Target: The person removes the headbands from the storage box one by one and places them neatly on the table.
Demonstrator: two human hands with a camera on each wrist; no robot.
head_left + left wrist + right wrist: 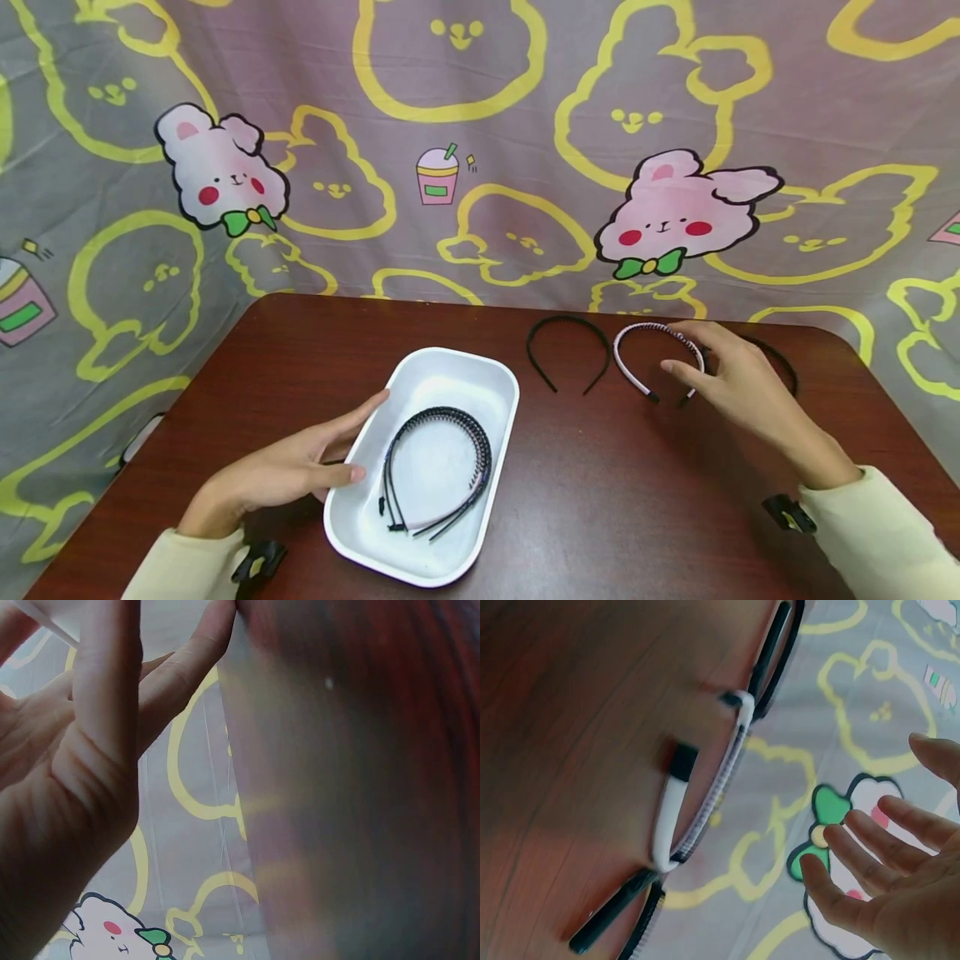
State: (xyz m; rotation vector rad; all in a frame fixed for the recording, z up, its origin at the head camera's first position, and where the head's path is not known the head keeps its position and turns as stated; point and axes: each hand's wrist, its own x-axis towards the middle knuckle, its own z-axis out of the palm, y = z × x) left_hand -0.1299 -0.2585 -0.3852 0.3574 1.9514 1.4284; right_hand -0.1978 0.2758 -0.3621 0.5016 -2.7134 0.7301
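My left hand [292,467] holds the left side of a white tray [420,562], its thumb over the rim. Inside the tray lie several thin headbands [487,454], mostly dark, bunched together with their ends toward me. Over the right edge of a pale pink-white headband [628,373] with black tips hovers my right hand [738,375]. In the right wrist view its fingers [870,825] are spread and hold nothing; the white headband [673,814] lies apart from them. A black headband [531,354] is left of it, and another dark headband [787,367] is partly hidden behind the right hand.
The headbands outside the tray lie in a row near the far edge of the dark red-brown table [600,500]. A patterned curtain [495,158] with cartoon rabbits hangs behind the table and along its left side.
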